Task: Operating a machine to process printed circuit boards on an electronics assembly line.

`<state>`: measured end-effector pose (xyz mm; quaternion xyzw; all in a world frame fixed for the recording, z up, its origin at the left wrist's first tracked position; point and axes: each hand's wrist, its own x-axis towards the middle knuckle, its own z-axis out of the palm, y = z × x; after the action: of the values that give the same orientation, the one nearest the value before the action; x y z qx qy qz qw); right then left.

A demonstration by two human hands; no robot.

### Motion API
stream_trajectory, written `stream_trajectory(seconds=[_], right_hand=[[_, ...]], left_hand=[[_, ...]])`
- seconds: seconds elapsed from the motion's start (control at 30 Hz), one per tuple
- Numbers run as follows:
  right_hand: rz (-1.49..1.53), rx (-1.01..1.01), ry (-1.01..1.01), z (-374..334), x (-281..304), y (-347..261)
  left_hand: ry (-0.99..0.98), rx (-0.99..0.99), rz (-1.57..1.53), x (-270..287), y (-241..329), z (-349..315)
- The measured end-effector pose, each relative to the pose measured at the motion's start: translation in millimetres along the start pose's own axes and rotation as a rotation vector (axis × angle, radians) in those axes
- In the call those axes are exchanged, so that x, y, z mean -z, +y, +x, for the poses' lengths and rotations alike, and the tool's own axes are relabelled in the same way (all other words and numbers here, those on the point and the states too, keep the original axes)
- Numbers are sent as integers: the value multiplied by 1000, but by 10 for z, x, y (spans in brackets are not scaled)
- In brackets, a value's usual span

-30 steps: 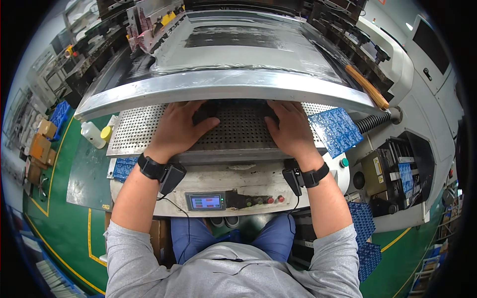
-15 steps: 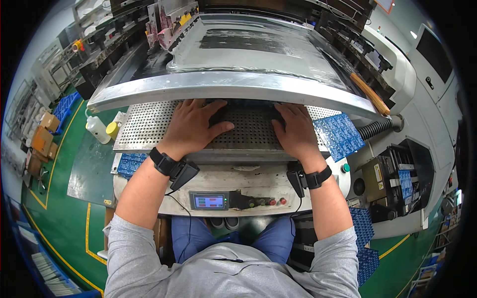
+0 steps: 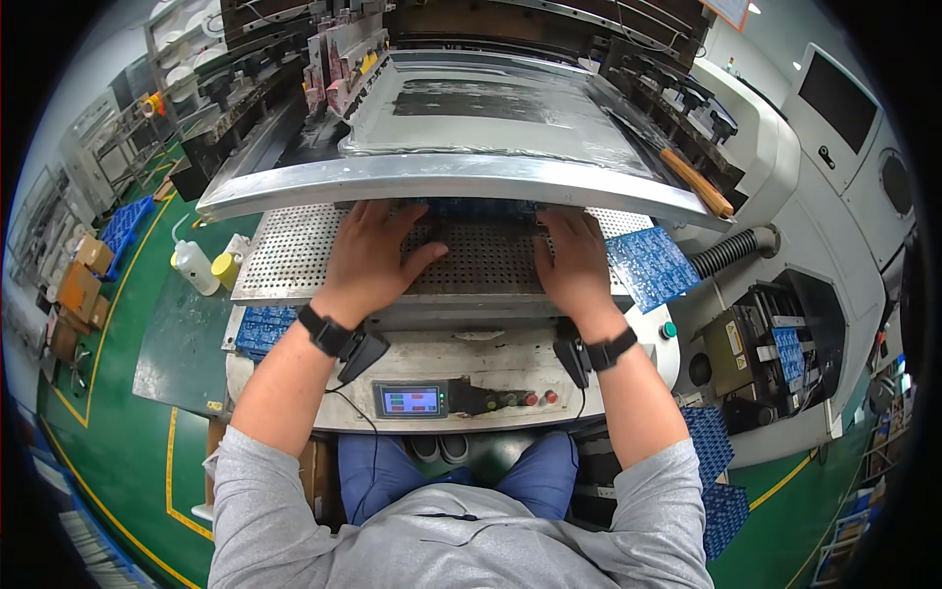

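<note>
Both hands reach under the front bar of a metal-framed printing screen. My left hand lies on the perforated metal bed, thumb spread away from the fingers. My right hand rests on the bed further right, its thumb also apart. Between them, at the far side, a strip of blue circuit board shows below the bar. The fingertips of both hands are partly hidden there, so I cannot tell whether they touch the board. Grey paste covers much of the screen's mesh.
Another blue circuit board sticks out at the bed's right corner. A wooden-handled tool lies along the screen's right side. A white squeeze bottle and yellow-lidded jar stand left. A control panel faces me below the bed.
The whole view has shifted slightly. Both hands stay spread at about the same place under the bar, and a little more of the blue board shows between them.
</note>
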<state>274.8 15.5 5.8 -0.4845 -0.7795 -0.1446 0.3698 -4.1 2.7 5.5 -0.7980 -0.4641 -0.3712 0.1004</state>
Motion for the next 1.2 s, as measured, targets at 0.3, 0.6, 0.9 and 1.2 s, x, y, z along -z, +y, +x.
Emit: stream_trajectory(seconds=[0.3,0.6,0.9,1.2], right_hand=[[317,-69,-870,-1535,860,-35],[-243,-601,-287,-1993,766,2101],[-470,-1032,-346,-2135,85,2463],[-497,-974,-124,-2306,-17,2308]], left_hand=[[618,347,81,755,-703,-1571],[121,656,337,702,-1811,-1953],[-28,208,436,141,-1790,-1577],[-103,245,346,-16,-1780,-1547]])
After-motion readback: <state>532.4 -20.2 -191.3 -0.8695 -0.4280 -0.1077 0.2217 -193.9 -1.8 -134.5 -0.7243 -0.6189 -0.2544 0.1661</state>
